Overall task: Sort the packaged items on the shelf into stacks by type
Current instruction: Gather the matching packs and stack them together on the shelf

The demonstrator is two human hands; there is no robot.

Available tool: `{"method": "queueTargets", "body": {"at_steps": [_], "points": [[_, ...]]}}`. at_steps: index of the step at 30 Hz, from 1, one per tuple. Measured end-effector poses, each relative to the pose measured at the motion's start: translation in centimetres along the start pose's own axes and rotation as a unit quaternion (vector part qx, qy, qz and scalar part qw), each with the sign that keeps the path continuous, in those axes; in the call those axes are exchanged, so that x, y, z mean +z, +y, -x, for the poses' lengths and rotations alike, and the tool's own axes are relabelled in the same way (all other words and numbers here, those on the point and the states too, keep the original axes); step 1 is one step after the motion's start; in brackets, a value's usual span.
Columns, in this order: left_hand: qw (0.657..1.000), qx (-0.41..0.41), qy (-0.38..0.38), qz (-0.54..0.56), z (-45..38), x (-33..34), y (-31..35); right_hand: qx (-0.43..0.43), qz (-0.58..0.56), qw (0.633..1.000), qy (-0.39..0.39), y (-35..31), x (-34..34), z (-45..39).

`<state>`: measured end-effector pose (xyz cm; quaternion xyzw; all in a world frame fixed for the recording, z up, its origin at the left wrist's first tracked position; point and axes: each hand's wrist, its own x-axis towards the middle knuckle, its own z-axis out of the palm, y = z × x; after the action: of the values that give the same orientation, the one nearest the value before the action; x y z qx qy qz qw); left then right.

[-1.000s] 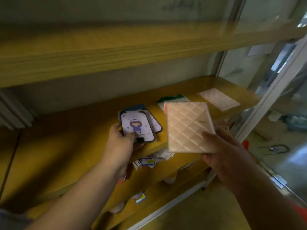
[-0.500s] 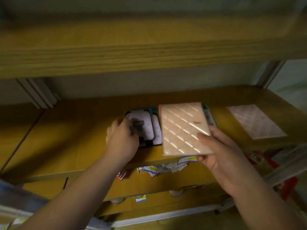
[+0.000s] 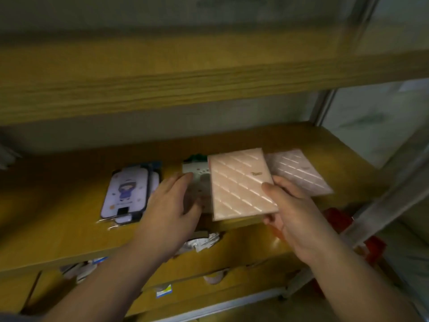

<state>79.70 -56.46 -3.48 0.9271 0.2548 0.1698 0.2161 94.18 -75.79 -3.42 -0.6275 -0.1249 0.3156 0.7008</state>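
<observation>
Right hand [image 3: 294, 212] pinches a glossy quilted pink box [image 3: 241, 182]; left hand [image 3: 169, 205], fingers straight, touches a white dotted packet [image 3: 197, 175] beside it.

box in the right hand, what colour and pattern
Pale pink box with a quilted diagonal pattern, head view.

Colours on the yellow-brown wooden shelf [image 3: 58, 219]

The held pack [image 3: 241, 182] was pale pink, diagonally quilted; its neighbour [image 3: 301, 173] matched, greyer; the cartoon pack [image 3: 126, 191] was white, dark-edged, with a purple figure.
</observation>
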Motion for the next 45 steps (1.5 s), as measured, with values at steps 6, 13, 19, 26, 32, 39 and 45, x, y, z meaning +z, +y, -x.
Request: {"method": "queueTargets", "body": {"at_steps": [6, 13, 19, 26, 32, 39, 45], "points": [[0.999, 0.029, -0.018, 0.033, -1.5, 2.9, 5.4, -0.033, 0.076, 0.996, 0.043, -1.5, -8.0, -1.9], [0.998, 0.050, -0.015, 0.040, -2.2, 5.8, 10.3, -0.035, 0.140, 0.988, 0.054, -2.8, -15.2, -5.9], [0.999, 0.028, -0.006, 0.033, -2.2, 6.6, 11.8, -0.080, 0.371, 0.918, 0.116, -3.4, -16.1, -7.4], [1.000, 0.006, 0.016, 0.016, -2.2, 6.3, 12.9, -0.147, 0.529, 0.821, 0.156, -3.3, -15.6, -6.3], [1.000, -0.005, 0.025, 0.009, -1.8, 5.5, 12.9, -0.195, 0.555, 0.796, 0.143, -4.4, -14.1, -5.4], [0.998, -0.009, 0.029, -0.046, -1.1, 3.6, 11.6, -0.298, 0.519, 0.799, 0.057, -4.9, -9.1, -4.8], [0.993, -0.037, 0.057, -0.094, 1.1, 0.9, 8.3, -0.327, 0.491, 0.807, -0.024, -3.5, -3.0, -4.2]]}}
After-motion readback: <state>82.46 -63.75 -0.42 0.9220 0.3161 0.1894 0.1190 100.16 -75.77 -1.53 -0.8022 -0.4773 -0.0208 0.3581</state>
